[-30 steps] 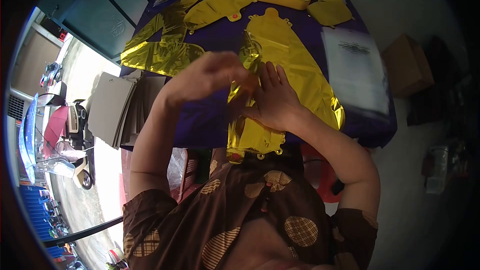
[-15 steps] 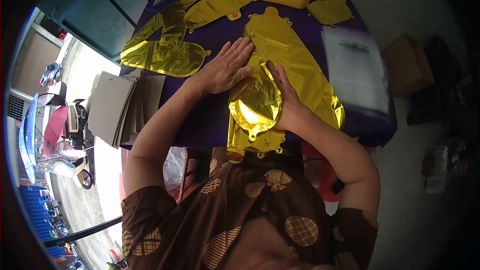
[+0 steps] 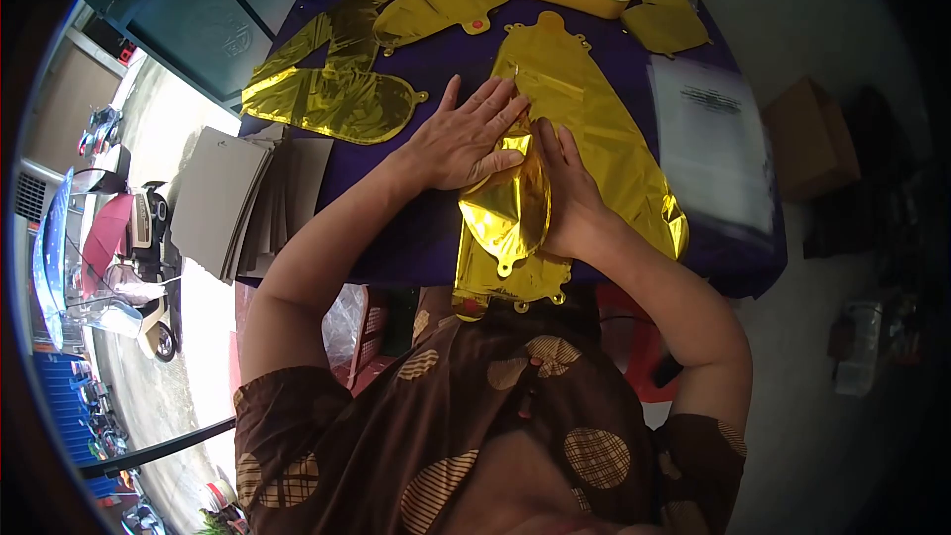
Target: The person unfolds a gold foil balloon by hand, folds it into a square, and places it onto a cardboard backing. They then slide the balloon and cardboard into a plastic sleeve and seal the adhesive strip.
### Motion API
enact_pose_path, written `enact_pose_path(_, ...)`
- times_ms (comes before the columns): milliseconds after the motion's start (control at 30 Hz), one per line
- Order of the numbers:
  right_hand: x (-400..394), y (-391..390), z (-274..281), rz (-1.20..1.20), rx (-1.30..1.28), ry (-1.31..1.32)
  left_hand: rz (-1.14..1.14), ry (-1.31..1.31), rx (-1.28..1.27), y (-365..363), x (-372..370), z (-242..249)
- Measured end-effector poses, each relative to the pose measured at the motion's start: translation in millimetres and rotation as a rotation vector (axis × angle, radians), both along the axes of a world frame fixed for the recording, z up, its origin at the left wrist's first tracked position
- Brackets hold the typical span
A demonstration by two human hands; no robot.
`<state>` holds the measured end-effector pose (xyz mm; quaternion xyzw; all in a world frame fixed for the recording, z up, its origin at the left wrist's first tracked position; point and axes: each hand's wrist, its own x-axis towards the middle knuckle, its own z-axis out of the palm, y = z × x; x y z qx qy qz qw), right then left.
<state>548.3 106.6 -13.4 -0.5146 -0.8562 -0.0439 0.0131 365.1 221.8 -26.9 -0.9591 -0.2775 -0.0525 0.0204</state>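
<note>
Gold foil (image 3: 594,134) lies over the purple table in front of me. A narrower folded piece of the foil (image 3: 505,218), with a small tab at its near end, sits between my hands. My left hand (image 3: 466,139) rests flat on the foil's left edge, fingers spread and pointing away, thumb across the folded piece. Along the folded piece's right side stands my right hand (image 3: 573,183) on its edge, fingers stretched out. Its palm faces the foil and is partly hidden.
More gold foil shapes (image 3: 337,104) lie at the left and far side. A yellow tray (image 3: 570,2) holds white items. Clear plastic packets (image 3: 713,149) are on the right, grey cards (image 3: 223,198) on the left. A cardboard box (image 3: 807,139) stands beyond the table.
The folded piece between my hands has become narrower, its right edge pushed inward. My left hand's fingers have spread more. The whole view has shifted slightly.
</note>
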Motion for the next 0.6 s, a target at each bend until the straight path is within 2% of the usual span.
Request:
enact_pose_path(300,7.6,7.9,-17.0,0.069,0.002,0.147,-0.010,-0.026,0.025,1.0,-0.7,-4.3)
enact_pose_path(400,19.2,6.1,-4.1,0.150,-0.079,0.340,-0.019,-0.035,0.017,2.4,-0.7,-3.2)
enact_pose_path(500,28.1,8.7,6.8,0.107,-0.191,0.326,-0.022,-0.026,0.025,-0.3,-0.5,0.7)
enact_pose_path(600,46.4,26.4,4.2,0.032,-0.058,0.396,-0.021,-0.021,0.045,-1.5,0.1,0.1)
